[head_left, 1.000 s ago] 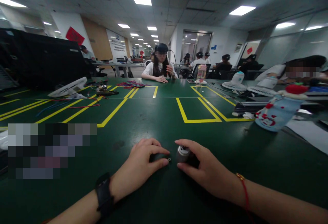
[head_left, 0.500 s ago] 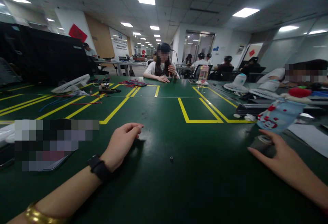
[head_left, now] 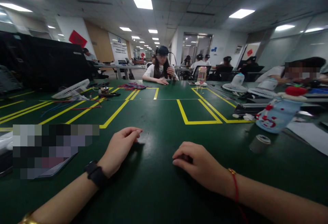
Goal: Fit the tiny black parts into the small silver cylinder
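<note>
Both hands are down on the green table mat, nothing lifted. The right hand lies palm down with the fingers curled in toward the middle of the table, fingertips pressed to the mat; something small and dark seems tucked under them, but I can't tell what it is or whether it's actually gripped. The left hand rests on its side, loosely open, holding nothing, fingers pointing up-table. The one loose thing near either hand is a small grey cylinder standing upright on the mat, pale end up, so its long axis is vertical. It sits off to the right and a bit farther out than the right hand, clearly apart from it, and just below the blue-and-red bottle cover. The right hand is plainly nearer; the left is well away across the mat.
</note>
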`<action>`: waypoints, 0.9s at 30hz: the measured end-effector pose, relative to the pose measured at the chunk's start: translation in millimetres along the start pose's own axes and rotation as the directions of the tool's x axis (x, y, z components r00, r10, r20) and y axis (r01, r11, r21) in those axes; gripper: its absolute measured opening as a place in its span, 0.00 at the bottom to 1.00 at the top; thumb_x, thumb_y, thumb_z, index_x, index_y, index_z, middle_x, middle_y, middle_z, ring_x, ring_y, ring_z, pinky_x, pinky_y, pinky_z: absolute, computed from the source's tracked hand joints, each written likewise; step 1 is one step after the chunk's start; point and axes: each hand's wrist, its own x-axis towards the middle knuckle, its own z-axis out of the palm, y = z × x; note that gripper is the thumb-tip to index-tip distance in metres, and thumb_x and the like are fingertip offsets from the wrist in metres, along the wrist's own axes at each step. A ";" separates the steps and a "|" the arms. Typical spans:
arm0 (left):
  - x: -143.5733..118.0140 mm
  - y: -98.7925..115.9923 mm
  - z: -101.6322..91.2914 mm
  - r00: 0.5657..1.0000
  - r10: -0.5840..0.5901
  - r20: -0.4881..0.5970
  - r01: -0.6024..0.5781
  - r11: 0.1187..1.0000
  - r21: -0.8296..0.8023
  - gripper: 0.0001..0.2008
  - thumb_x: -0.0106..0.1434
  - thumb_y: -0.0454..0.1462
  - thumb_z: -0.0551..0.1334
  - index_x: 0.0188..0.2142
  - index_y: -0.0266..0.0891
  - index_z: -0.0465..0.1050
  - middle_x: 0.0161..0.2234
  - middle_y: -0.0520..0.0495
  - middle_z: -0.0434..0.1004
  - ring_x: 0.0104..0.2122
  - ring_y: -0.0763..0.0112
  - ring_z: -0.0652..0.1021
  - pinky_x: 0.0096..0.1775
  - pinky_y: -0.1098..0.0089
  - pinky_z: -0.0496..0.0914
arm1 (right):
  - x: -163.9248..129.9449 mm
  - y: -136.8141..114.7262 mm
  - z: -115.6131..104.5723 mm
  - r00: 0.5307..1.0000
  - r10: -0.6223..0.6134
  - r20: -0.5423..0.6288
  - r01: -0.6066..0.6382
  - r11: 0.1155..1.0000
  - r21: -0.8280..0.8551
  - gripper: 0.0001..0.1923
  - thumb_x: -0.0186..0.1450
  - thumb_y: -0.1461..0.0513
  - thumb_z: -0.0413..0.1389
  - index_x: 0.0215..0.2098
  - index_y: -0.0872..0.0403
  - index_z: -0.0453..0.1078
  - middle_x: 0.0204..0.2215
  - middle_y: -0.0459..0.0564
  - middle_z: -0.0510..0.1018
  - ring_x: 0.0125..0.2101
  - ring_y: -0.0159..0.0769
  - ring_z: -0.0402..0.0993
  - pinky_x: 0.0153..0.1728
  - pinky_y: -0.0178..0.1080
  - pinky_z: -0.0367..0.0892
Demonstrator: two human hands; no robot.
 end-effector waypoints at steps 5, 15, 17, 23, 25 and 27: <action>-1.8 4.2 1.9 1.000 -0.002 -0.014 0.002 1.000 -0.022 0.15 0.56 0.45 0.60 0.38 0.39 0.76 0.33 0.48 0.76 0.32 0.66 0.72 0.34 0.69 0.64 | -44.8 43.3 -74.6 0.921 -0.021 -0.389 -0.116 0.939 -0.324 0.10 0.62 0.55 0.52 0.36 0.52 0.69 0.36 0.48 0.73 0.36 0.30 0.69 0.39 0.36 0.64; 0.4 2.5 4.1 0.999 -0.020 -0.030 0.018 0.998 -0.053 0.14 0.55 0.44 0.60 0.37 0.39 0.77 0.31 0.49 0.75 0.30 0.68 0.72 0.32 0.70 0.64 | -126.1 137.8 -165.8 0.498 0.715 -0.491 -0.861 0.473 -0.185 0.23 0.54 0.42 0.53 0.39 0.46 0.74 0.34 0.51 0.77 0.29 0.34 0.72 0.32 0.42 0.61; 0.0 2.5 3.6 1.000 -0.022 -0.022 0.021 0.999 -0.050 0.14 0.56 0.45 0.60 0.38 0.40 0.76 0.32 0.49 0.75 0.32 0.67 0.72 0.33 0.70 0.64 | -123.9 134.1 -163.8 0.463 0.736 -0.494 -0.880 0.450 -0.154 0.25 0.54 0.41 0.52 0.41 0.45 0.73 0.36 0.50 0.77 0.29 0.34 0.72 0.33 0.42 0.62; -0.4 4.6 3.6 0.999 -0.043 -0.007 0.042 0.998 -0.055 0.15 0.56 0.45 0.60 0.38 0.39 0.76 0.34 0.48 0.75 0.33 0.67 0.72 0.34 0.69 0.64 | -117.0 117.5 -158.2 0.517 0.719 -0.465 -0.848 0.505 -0.162 0.24 0.56 0.43 0.53 0.41 0.48 0.74 0.38 0.52 0.77 0.31 0.36 0.72 0.34 0.41 0.63; -0.5 4.9 4.1 0.999 -0.048 -0.006 0.047 0.997 -0.059 0.15 0.56 0.45 0.60 0.38 0.39 0.76 0.34 0.48 0.75 0.33 0.67 0.72 0.34 0.69 0.64 | -117.7 116.1 -156.7 0.517 0.705 -0.487 -0.845 0.513 -0.155 0.25 0.56 0.43 0.53 0.41 0.50 0.74 0.37 0.53 0.77 0.30 0.37 0.72 0.33 0.41 0.63; -0.7 5.0 4.6 0.999 -0.047 -0.007 0.047 0.997 -0.062 0.14 0.56 0.45 0.61 0.38 0.39 0.76 0.33 0.49 0.75 0.33 0.67 0.71 0.34 0.70 0.64 | -118.2 116.1 -154.9 0.509 0.690 -0.515 -0.844 0.517 -0.142 0.25 0.56 0.43 0.53 0.41 0.50 0.74 0.37 0.53 0.77 0.30 0.38 0.72 0.32 0.41 0.63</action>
